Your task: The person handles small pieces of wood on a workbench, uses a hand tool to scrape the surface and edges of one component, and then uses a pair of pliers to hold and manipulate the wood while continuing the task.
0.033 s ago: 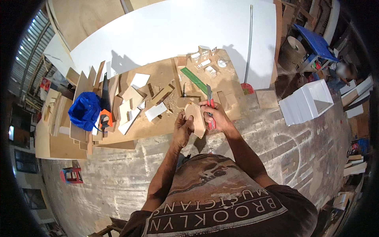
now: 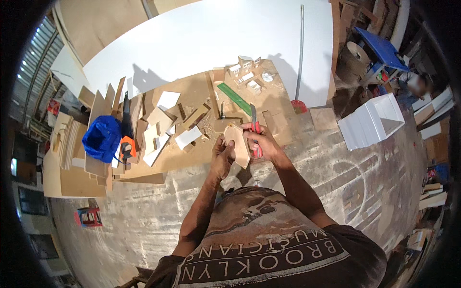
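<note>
My left hand [image 2: 222, 157] grips a flat, light-brown wooden piece [image 2: 241, 152] with angled ends, its thumb pressed on the face. In my right hand [image 2: 267, 143] is a red-and-grey utility knife [image 2: 256, 127], its tip pointing away from me. The right fingers also reach the piece's right edge, and whether the blade touches the wood cannot be seen. Both hands are over the near edge of a wooden worktop [image 2: 192, 154]. Just beyond them lies a green strip [image 2: 234, 98]. Farther back stands a small wooden model house [image 2: 246, 64] with white parts.
Wood offcuts [image 2: 188, 137] and shavings litter the worktop's middle. At left are a blue fabric bag [image 2: 102, 138], an orange-handled saw [image 2: 128, 148] and upright boards. A large white panel [image 2: 192, 48] lies behind. A white cabinet [image 2: 366, 122] stands right; a stool [image 2: 89, 217] is lower left.
The whole view has shifted very slightly. Both hands keep their hold on the wooden piece and the utility knife.
</note>
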